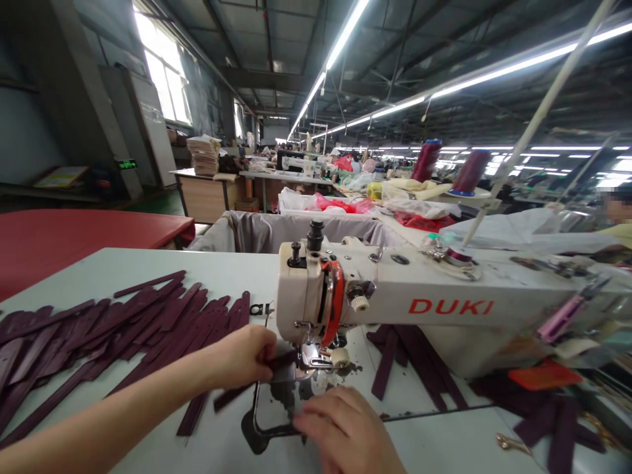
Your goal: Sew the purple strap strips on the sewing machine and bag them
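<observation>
My left hand (249,355) is closed in a pinch on a dark maroon strip (232,397) just left of the presser foot. One end of the strip hangs out below my fingers; the other points toward the needle area. My right hand (348,424) rests low over the front of the dark metal bed plate (276,401). Its fingers reach left, loosely bent, and nothing shows in them. Both hands are at the white sewing machine (385,289) marked DUKI. A heap of maroon strips (143,322) covers the table on the left.
More strips (419,365) lie under the machine arm and at the far right. Pink-handled snips (567,316) sit against the machine, above an orange piece (543,375). Thread cones (471,172) stand behind. A grey cloth-lined bin (257,230) adjoins the table's back edge. Another person is at the right edge.
</observation>
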Motion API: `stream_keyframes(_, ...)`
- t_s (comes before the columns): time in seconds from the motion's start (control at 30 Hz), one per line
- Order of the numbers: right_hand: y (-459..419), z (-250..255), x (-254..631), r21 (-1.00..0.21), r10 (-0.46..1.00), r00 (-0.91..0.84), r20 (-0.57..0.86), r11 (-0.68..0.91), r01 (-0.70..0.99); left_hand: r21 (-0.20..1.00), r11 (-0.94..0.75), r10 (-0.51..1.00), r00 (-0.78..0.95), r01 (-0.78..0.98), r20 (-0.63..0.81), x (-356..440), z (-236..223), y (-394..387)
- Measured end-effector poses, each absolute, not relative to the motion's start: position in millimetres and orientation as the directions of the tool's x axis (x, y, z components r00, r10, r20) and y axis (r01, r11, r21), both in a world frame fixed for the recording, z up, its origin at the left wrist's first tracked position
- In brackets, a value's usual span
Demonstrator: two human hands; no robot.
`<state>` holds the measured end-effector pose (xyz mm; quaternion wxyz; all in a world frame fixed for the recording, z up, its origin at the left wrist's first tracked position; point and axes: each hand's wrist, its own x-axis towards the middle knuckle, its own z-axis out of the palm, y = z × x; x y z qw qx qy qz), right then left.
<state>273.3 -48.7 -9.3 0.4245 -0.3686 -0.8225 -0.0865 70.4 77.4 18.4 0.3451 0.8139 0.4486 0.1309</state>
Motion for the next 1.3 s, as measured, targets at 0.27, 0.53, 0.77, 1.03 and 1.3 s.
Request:
stream_keyframes(0.27, -43.9, -13.1, 257.5, -0.049, 0.435, -0.525, 0.732, 0.802, 0.596, 0.705, -0.239, 0.869, 0.470, 0.668, -0.151, 96.5, 4.6, 31.6)
stream_keyframes(0.53, -39.4, -20.4, 279.3, -0.049, 0.506, -0.574, 0.644, 0.776, 0.629, 0.139, -0.844, 0.505, 0.683, 0.517, 0.528, 83.7, -12.8, 2.4)
stream_keyframes(0.77, -33.7, -27.3, 270.5, -0.027, 0.469, -0.498, 0.730, 0.747, 0.664, -0.105, -0.854, 0.366, 0.732, 0.509, 0.575, 80.8, -16.8, 7.1)
stream_keyframes(1.03, -35.6, -23.8, 271.9, -0.092, 0.448, -0.461, 0.766, 0.786, 0.611, -0.106, -0.868, 0.363, 0.764, 0.486, 0.534, 86.5, -12.5, -0.8)
stream_keyframes(1.3, -32.3, -26.6, 267.6, -0.036, 0.416, -0.432, 0.800, 0.752, 0.658, 0.069, -0.903, 0.380, 0.713, 0.424, 0.589, 88.4, -26.9, 9.3)
